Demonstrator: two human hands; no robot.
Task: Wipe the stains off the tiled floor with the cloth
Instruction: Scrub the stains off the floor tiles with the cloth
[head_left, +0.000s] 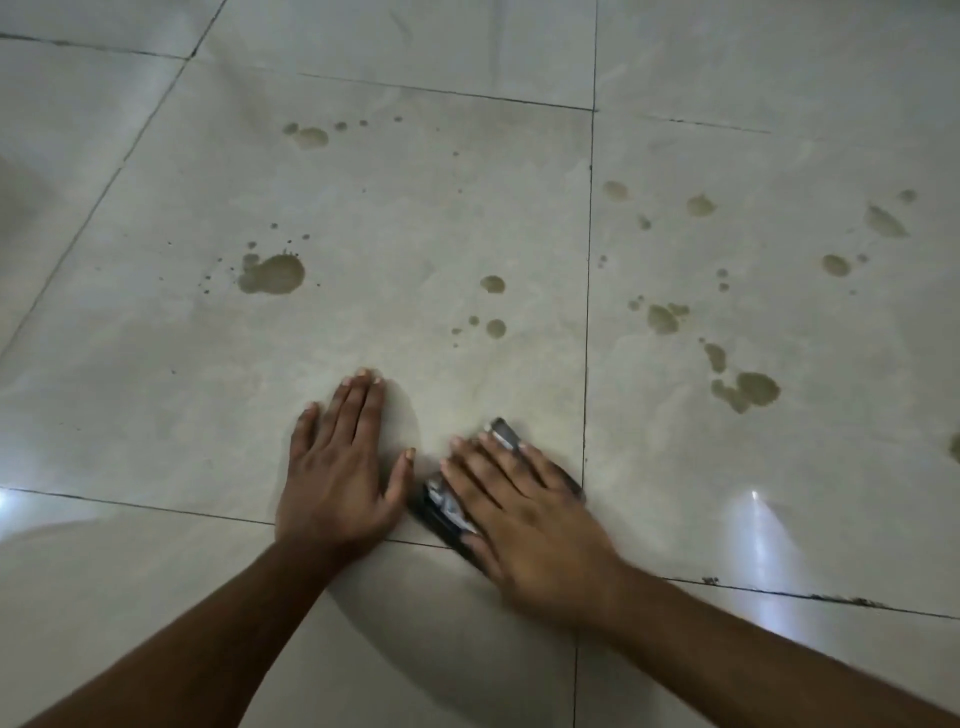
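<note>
Both hands flat on the tiled floor (156, 467). Right hand (524, 519) presses the cloth (441, 512) down with straight fingers; left hand (337, 467) spread, empty, just left of cloth. Cloth is dark, bunched, mostly hidden under the palm. Looks soft, light; likely slides easily on glossy tile, so palm pressure beats pinching. Stains (275, 274) all lie beyond the cloth, untouched: one group ahead-left, another ahead-right (748, 391) across the grout line. No containers in view.
</note>
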